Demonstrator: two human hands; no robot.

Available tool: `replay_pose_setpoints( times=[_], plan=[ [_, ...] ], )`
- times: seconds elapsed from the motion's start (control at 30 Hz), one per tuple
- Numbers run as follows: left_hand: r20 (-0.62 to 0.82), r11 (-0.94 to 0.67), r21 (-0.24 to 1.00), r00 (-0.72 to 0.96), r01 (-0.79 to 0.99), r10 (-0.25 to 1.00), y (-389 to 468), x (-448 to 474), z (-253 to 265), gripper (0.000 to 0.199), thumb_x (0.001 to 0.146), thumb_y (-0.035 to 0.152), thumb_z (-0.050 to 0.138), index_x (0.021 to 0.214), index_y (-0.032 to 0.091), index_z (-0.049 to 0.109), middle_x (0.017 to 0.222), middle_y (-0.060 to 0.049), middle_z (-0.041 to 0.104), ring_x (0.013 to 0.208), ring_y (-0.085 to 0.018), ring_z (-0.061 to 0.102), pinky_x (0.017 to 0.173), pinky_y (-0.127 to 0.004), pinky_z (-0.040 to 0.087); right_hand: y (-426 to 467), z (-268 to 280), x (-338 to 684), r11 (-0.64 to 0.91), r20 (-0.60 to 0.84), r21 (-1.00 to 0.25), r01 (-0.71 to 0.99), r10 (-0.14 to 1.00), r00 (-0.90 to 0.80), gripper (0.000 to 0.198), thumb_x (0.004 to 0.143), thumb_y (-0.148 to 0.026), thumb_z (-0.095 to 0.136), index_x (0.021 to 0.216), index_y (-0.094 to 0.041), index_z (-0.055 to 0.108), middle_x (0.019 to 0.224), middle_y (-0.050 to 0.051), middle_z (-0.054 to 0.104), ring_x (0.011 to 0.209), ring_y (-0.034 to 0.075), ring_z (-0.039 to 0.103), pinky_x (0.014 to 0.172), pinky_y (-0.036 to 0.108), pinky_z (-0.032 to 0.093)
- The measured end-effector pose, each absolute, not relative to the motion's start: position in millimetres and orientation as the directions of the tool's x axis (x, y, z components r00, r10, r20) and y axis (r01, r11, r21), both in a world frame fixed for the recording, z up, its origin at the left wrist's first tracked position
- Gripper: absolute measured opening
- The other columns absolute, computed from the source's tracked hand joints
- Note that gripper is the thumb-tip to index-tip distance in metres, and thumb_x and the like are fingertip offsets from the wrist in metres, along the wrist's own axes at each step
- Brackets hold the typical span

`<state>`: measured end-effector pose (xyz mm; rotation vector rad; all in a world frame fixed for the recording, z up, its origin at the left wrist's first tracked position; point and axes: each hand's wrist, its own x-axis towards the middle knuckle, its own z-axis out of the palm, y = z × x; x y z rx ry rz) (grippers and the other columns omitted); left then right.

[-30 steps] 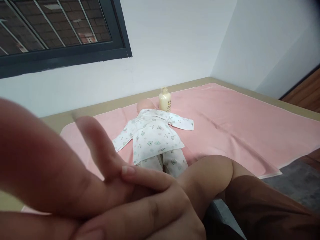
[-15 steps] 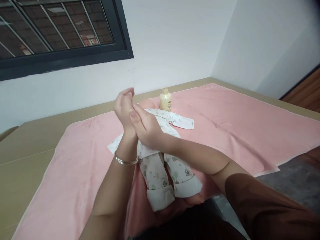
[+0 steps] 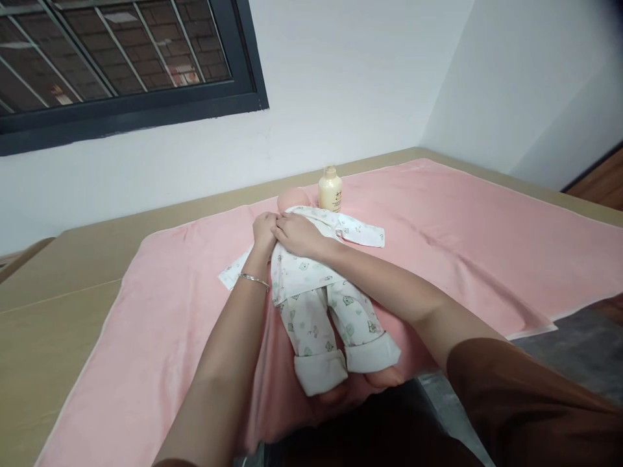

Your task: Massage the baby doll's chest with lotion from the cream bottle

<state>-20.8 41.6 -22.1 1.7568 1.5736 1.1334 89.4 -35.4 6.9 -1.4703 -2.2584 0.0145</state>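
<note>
A baby doll (image 3: 311, 318) in a white printed top and trousers with turned-up cuffs lies on a pink blanket (image 3: 170, 311), its bare round head (image 3: 292, 198) toward the wall. Both my hands rest together on its upper body, just below the head. My left hand (image 3: 265, 231), with a silver bangle on the wrist, is bent at the shoulder side; its fingers are hidden. My right hand (image 3: 300, 235) lies fairly flat on the top, its fingertips meeting the left hand. A pale yellow bottle (image 3: 331, 190) stands beside the doll's head, touched by neither hand.
The blanket covers a tan padded surface (image 3: 58, 292) set against a white wall (image 3: 341, 78). A dark-framed barred window (image 3: 260, 97) is at upper left. Grey floor (image 3: 574, 340) shows at right.
My hands have come down from above the doll, where they were pressed palm to palm, onto its upper body. The view has shifted slightly; doll and bottle stay in place.
</note>
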Motion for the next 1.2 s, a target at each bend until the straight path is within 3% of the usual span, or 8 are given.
replay_pose_setpoints(
  times=[0.13, 0.3, 0.43, 0.57, 0.7, 0.87, 1.03, 1.2],
  plan=[
    [0.273, -0.191, 0.743, -0.03, 0.642, 0.962, 33.2, -18.2, -30.9, 0.028, 0.087, 0.028, 0.04, 0.079, 0.02, 0.066, 0.098, -0.008, 0.075, 0.092, -0.021, 0.063, 0.082, -0.031, 0.045, -28.8, 4.5, 116.9, 0.407, 0.337, -0.252, 0.878, 0.888, -0.314, 0.045, 0.109, -0.027, 0.029, 0.134, -0.005, 0.06, 0.148, 0.017, 0.054, 0.145, 0.029, 0.041, 0.123, 0.045, 0.025],
    [0.282, -0.179, 0.734, -0.054, 0.655, 0.958, 29.1, -16.1, -32.2, 0.029, 0.088, 0.026, 0.04, 0.081, 0.021, 0.068, 0.101, -0.007, 0.076, 0.095, -0.021, 0.064, 0.085, -0.031, 0.046, -55.1, -1.2, 109.0, 0.158, 0.252, -0.189, 0.969, 0.962, -0.108, 0.059, 0.107, -0.03, 0.032, 0.153, 0.007, 0.033, 0.16, 0.027, 0.03, 0.152, 0.037, 0.027, 0.125, 0.05, 0.02],
    [0.281, -0.179, 0.736, -0.055, 0.653, 0.958, 28.9, -17.8, -31.2, 0.028, 0.088, 0.027, 0.042, 0.083, 0.02, 0.069, 0.098, -0.007, 0.076, 0.091, -0.02, 0.064, 0.082, -0.03, 0.046, -71.3, -0.5, 91.7, 0.323, 0.224, -0.122, 0.939, 0.93, -0.29, 0.058, 0.098, -0.015, 0.038, 0.155, 0.0, 0.034, 0.164, 0.02, 0.026, 0.155, 0.032, 0.018, 0.127, 0.053, 0.013],
    [0.294, -0.184, 0.733, -0.061, 0.654, 0.954, 28.4, -17.6, -32.1, 0.03, 0.089, 0.026, 0.041, 0.084, 0.021, 0.07, 0.101, -0.007, 0.076, 0.094, -0.021, 0.065, 0.084, -0.03, 0.046, -47.1, 2.5, 114.0, 0.369, 0.244, -0.237, 0.899, 0.918, -0.313, 0.051, 0.104, -0.025, 0.033, 0.151, -0.009, 0.043, 0.164, 0.014, 0.031, 0.154, 0.03, 0.022, 0.126, 0.055, 0.016],
    [0.296, -0.178, 0.733, -0.072, 0.657, 0.953, 29.3, -16.0, -32.7, 0.031, 0.088, 0.026, 0.041, 0.084, 0.021, 0.071, 0.103, -0.007, 0.077, 0.099, -0.023, 0.065, 0.086, -0.032, 0.046, -24.0, 2.0, 140.3, 0.187, 0.199, -0.373, 0.909, 0.973, -0.118, 0.06, 0.106, -0.045, 0.032, 0.153, -0.007, 0.04, 0.162, 0.017, 0.033, 0.152, 0.031, 0.028, 0.124, 0.05, 0.024],
    [0.311, -0.185, 0.719, -0.072, 0.67, 0.948, 31.7, -16.2, -33.1, 0.031, 0.087, 0.026, 0.041, 0.083, 0.02, 0.071, 0.101, -0.008, 0.077, 0.096, -0.022, 0.065, 0.085, -0.031, 0.047, -51.0, -0.8, 114.6, -0.003, 0.251, -0.239, 0.971, 0.966, 0.065, 0.062, 0.106, -0.037, 0.032, 0.153, 0.002, 0.037, 0.156, 0.029, 0.038, 0.147, 0.039, 0.035, 0.122, 0.053, 0.024],
    [0.34, -0.207, 0.689, -0.056, 0.695, 0.939, 34.4, -17.2, -35.0, 0.031, 0.087, 0.027, 0.042, 0.082, 0.018, 0.072, 0.097, -0.008, 0.077, 0.09, -0.021, 0.064, 0.084, -0.03, 0.047, -69.5, -5.6, 90.5, 0.285, 0.304, -0.123, 0.951, 0.923, -0.237, 0.056, 0.097, -0.015, 0.04, 0.15, 0.002, 0.041, 0.161, 0.025, 0.032, 0.153, 0.035, 0.025, 0.126, 0.052, 0.016],
    [0.326, -0.197, 0.655, -0.037, 0.73, 0.945, 31.9, -14.6, -28.5, 0.031, 0.088, 0.025, 0.04, 0.085, 0.019, 0.07, 0.099, -0.009, 0.076, 0.093, -0.022, 0.064, 0.087, -0.032, 0.047, -36.9, -5.9, 121.6, 0.371, 0.308, -0.278, 0.886, 0.908, -0.284, 0.05, 0.102, -0.026, 0.037, 0.147, -0.007, 0.047, 0.162, 0.015, 0.035, 0.153, 0.029, 0.026, 0.126, 0.054, 0.018]
  ],
)
